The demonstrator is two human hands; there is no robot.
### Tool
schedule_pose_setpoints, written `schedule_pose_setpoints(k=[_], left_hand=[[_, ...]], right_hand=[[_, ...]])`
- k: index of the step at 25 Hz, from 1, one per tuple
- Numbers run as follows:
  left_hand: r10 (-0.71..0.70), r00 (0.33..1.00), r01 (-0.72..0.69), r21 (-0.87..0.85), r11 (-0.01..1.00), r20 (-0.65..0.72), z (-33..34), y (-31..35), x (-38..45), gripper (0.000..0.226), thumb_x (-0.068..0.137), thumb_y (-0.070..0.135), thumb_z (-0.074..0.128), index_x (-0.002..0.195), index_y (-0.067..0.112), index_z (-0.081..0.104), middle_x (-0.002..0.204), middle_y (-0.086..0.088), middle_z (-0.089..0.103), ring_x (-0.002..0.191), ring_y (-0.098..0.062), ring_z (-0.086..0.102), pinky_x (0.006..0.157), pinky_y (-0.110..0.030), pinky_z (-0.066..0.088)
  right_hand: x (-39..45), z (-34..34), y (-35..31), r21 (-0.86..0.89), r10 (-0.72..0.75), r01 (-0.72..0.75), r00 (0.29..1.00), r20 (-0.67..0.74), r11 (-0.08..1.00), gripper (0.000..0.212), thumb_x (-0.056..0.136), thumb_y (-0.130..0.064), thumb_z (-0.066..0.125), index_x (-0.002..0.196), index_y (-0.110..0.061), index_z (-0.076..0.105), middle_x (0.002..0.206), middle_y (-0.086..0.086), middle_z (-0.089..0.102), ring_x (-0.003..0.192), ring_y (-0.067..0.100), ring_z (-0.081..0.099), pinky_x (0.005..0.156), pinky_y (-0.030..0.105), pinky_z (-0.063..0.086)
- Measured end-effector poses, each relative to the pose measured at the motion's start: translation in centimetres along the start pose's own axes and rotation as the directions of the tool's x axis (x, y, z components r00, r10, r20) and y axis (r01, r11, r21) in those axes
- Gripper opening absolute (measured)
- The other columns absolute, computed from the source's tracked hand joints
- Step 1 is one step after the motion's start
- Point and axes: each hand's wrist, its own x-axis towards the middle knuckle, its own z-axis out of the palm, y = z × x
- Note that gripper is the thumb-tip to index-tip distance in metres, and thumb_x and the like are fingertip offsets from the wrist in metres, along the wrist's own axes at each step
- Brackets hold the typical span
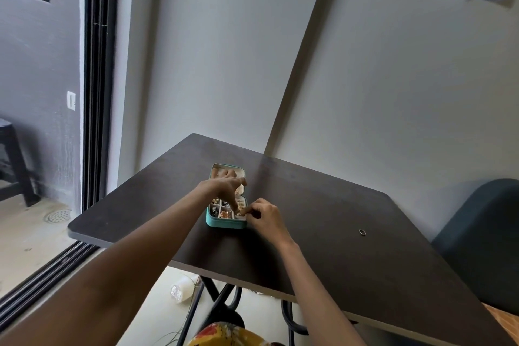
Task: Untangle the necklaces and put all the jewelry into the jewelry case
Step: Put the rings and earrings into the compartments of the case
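Nearest to me: my two bare forearms reach forward over the near edge of the dark matte rectangular tabletop [351, 233], both meeting at the case.
Case: the small teal rectangular jewelry case [224, 222] lies open mid-table, its long axis running away from me, pale-lined lid [222, 169] flat at the far end, divided tray at the near end.
Tray contents: small gold and dark pieces sit in the square compartments; too small to name singly.
Left hand [226, 187]: it comes over the case from the left, fingers pointing down into the tray; whether they pinch anything I cannot tell.
Right hand [262, 215]: it sits at the case's right near corner, fingers curled and pinching a small gold piece [241, 212] at the tray's right-hand compartment.
Key relation: a small dark metal ring [362, 232] lies alone on the tabletop, well apart to the right of the case; my right hand is the nearer one.
Judgement: nearly done, I think; that ring likely wants fetching leftward into the tray.
Handling: the ring looks thin, smooth and flat-lying, probably fiddly to pick off the hard surface.
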Motion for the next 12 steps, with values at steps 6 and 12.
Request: schedule_pose_setpoints(k=[6, 12], left_hand=[[0.004, 1.0, -0.004, -0.009, 1.0, 0.003, -0.1, 0.3, 0.1, 0.086, 0.071, 0.041, 0.077, 0.142, 0.034, 0.029, 0.145, -0.006, 0.025, 0.14, -0.026, 0.014, 0.113, -0.05, 0.004], [0.069, 0.996, -0.077, -0.154, 0.985, -0.058, -0.6, 2.4, 0.5, 0.055, 0.085, 0.028, 0.065, 0.135, 0.029, 0.044, 0.139, -0.006, 0.037, 0.136, -0.025, 0.028, 0.113, -0.046, 0.016]], right_hand=[[0.2, -0.3, 0.0, 0.022, 0.039, -0.04, 0.998, 0.048, 0.999, 0.014, 0.085, -0.011, 0.063, 0.094, -0.009, 0.074, 0.099, 0.005, 0.061, 0.084, 0.01, 0.055, 0.075, 0.014, 0.044], [-0.3, -1.9, 2.1, 0.185, 0.245, -0.202, 0.937, -0.25, 0.962, 0.016, 0.091, -0.016, 0.059, 0.101, -0.01, 0.069, 0.103, 0.004, 0.069, 0.086, 0.009, 0.058, 0.069, 0.013, 0.038]])
